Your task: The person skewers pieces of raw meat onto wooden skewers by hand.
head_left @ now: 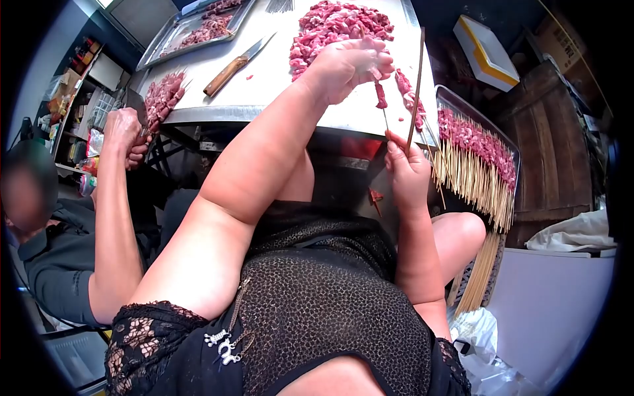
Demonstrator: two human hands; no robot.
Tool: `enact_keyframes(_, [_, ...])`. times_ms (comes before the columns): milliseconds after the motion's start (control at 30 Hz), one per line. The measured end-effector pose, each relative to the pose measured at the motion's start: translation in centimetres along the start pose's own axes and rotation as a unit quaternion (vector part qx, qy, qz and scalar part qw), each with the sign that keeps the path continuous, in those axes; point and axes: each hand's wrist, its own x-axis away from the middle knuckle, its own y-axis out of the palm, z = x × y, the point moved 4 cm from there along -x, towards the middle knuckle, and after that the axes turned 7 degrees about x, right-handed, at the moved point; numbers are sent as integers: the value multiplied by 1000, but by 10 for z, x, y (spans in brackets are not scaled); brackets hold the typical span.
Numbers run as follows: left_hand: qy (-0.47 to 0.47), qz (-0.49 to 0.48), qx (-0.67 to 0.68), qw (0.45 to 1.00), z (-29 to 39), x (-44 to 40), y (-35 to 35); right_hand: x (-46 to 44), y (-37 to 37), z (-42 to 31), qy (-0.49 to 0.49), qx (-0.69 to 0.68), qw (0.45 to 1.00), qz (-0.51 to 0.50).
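Observation:
My right hand (404, 162) is closed round the lower end of a thin skewer (386, 120), which points up and away. A small piece of red meat (381, 99) is threaded near its upper part. My left hand (350, 69) reaches over the white table, its fingers bent round a bit of meat at the skewer's upper end. Just beyond that hand lies a large heap of cut raw meat (340, 26). A long dark brown stick (419, 86) rises beside my right hand; whether I grip it I cannot tell. A skewer loaded with meat (407, 92) rests to the right.
A tray (517, 155) of many meat skewers (472, 155) stands at right, with bare sticks (480, 270) below. A wooden-handled knife (231, 74), more skewered meat (164, 96) and a metal tray (162, 59) occupy the left. A co-worker's hands (127, 135) hold a dark blade.

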Motion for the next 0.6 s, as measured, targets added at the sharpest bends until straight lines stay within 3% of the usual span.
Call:
enact_keyframes(33, [-9, -1, 2, 1000, 0, 0, 1, 1, 1, -4, 1, 0, 1000, 0])
enact_keyframes(100, [-18, -2, 5, 1000, 0, 0, 1, 5, 11, -6, 127, -160, 976, -79])
enact_keyframes(200, [-9, -40, -32, 999, -4, -1, 4, 8, 17, -6, 173, -230, 952, -102])
enact_keyframes(300, [-11, -50, 36, 998, -9, -1, 4, 3, 14, -8, 137, -195, 968, -77])
enact_keyframes(367, [-142, -12, 52, 988, -19, 5, 6, 2, 12, -8, 126, -164, 976, -62])
enact_keyframes(533, [-134, -38, -10, 990, -29, 14, 19, 1, 8, -2, 96, -94, 991, -21])
enact_keyframes(600, [-85, 13, 63, 994, -37, 13, 15, 3, 8, 0, 91, -100, 991, -25])
